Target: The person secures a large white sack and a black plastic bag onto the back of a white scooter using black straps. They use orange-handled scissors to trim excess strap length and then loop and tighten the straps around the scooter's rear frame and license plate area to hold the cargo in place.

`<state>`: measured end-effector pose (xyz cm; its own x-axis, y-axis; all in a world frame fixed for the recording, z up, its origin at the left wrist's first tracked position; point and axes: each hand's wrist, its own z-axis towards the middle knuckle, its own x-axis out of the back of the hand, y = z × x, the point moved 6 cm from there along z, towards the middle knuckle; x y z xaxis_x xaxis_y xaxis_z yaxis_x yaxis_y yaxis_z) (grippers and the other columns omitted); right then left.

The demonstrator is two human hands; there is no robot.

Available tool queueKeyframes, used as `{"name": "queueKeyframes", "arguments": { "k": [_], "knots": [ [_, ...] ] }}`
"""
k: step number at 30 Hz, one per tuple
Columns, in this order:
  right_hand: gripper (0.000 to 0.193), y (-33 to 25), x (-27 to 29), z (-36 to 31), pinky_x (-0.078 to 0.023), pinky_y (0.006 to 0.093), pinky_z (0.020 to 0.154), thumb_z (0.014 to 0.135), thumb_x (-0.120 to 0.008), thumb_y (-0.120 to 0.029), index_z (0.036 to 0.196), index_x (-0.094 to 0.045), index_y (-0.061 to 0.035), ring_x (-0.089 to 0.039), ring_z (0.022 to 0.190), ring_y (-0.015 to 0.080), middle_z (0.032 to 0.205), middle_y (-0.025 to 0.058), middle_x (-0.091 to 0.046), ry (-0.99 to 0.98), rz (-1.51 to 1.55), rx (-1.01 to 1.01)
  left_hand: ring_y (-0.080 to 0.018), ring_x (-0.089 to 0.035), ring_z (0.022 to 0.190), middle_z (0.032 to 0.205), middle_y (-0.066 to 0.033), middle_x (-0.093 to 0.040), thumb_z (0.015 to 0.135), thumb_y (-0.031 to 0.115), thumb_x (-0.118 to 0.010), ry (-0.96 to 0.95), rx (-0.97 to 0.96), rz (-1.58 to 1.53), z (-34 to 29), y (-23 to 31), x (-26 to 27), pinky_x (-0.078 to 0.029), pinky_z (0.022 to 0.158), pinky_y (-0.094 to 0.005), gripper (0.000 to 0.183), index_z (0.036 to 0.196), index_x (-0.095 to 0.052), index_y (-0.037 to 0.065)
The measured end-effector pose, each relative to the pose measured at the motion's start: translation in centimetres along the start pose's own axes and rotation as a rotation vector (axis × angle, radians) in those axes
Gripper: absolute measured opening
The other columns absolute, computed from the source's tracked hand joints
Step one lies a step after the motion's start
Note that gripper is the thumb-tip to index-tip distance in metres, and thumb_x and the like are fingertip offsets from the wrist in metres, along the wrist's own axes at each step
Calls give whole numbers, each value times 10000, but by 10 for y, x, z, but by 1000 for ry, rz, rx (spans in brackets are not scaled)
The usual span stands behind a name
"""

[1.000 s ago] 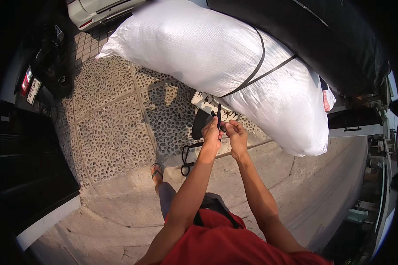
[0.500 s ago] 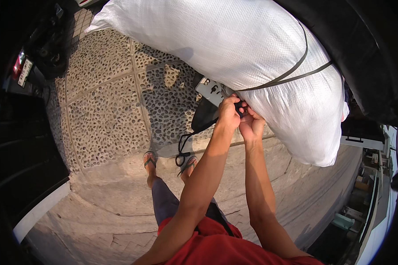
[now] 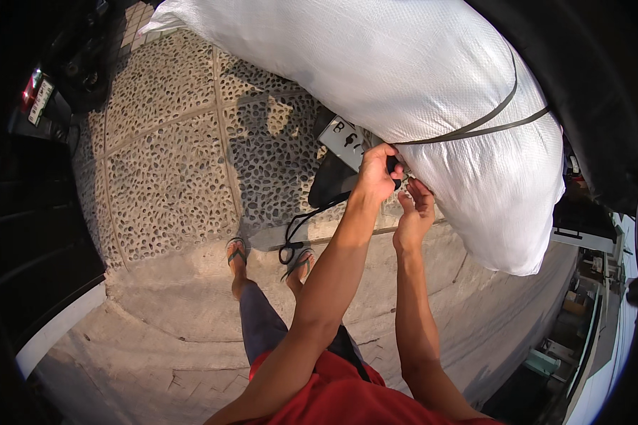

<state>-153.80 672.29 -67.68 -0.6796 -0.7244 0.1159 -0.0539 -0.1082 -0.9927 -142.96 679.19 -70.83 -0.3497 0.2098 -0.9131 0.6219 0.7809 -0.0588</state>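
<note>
Only the head view to go on here, looking down. Where I'd worry: the black cord point(image 3: 329, 203) has a slack tail running down to a loop near the sandalled feet point(image 3: 236, 252), so a step sideways could snag it or yank it out of the grip. Also, the white sack point(image 3: 397, 78) is big and bulgy, and the dark bands point(image 3: 457, 135) I can see cross it near one end only. If they're loose, I reckon the thing could roll or sag toward the person, but I can't tell how tight they are.

As for the cord vs the fingers: the left hand point(image 3: 377, 177) has its fingers curled closed round a black bunch of it, right up by the sack's lower edge, just beside the number plate point(image 3: 342, 144) and above the black flap point(image 3: 327, 183). The tail drops from that hand, down and to the left. The right hand point(image 3: 415, 218) is just below and to the right, palm partly turned up, fingers half curled with the tips close to the bunch. Can't tell if they're pinching any cord.
</note>
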Motion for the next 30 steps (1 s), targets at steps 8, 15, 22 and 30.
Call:
{"name": "queueKeyframes", "arguments": {
  "k": [8, 15, 22, 30],
  "knots": [
    [339, 50, -12, 38, -504, 359, 1013, 906, -547, -3, 1245, -535, 10, -605, 1101, 242, 1222, 127, -601, -93, 890, -423, -154, -432, 560, 763, -72, -540, 730, -26, -550, -7, 94, 225, 19, 3, 12, -314, 471, -244, 69, 780, -532, 17],
    [438, 44, -5, 42, -448, 410, 1091, 837, -556, 69, 1272, -511, 56, -543, 1222, 302, 1291, 188, -561, 32, 900, -440, -163, -484, 545, 773, -72, -547, 759, -13, -568, 16, -72, 193, -7, 12, 7, -335, 467, -258, 232, 987, -598, -43],
    [786, 31, -51, 62, -146, 581, 1208, 650, -571, 82, 1413, -396, 24, -257, 1436, 394, 1504, 198, -367, -273, 1360, -170, -94, -490, 524, 895, -101, -687, 836, -7, -626, 84, -212, 417, -16, 57, 31, -363, 460, -224, 288, 1117, -638, -68],
    [826, 24, -63, 60, -25, 661, 1177, 694, -483, -103, 1481, -269, 25, -126, 1476, 418, 1579, 206, -219, -248, 1440, 77, -69, -473, 525, 862, -77, -661, 875, 30, -633, -42, -219, 501, -39, 103, 93, -316, 448, -208, 231, 1096, -629, -36]
  ]
}}
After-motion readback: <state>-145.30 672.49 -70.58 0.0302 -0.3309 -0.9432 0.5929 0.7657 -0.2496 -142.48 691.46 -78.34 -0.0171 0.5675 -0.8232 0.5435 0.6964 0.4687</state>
